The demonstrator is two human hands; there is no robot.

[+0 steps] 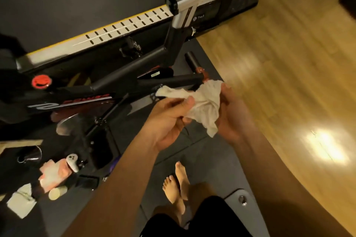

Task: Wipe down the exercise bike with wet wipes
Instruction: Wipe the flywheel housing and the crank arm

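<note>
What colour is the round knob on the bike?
The knob is red; the head view shows it.

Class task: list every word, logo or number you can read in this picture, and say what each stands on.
"POWER", red, upside down, on the bike frame.
"The...", rest blurred, on the dark surface behind the silver post.
Red knob: markings too blurred to read.
Wet wipe: no print.

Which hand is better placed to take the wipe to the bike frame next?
Left, probably. The left hand pinches the wipe and sits closest to the black frame tube; the right hand, also holding it, is on the side away from the bike.
</note>
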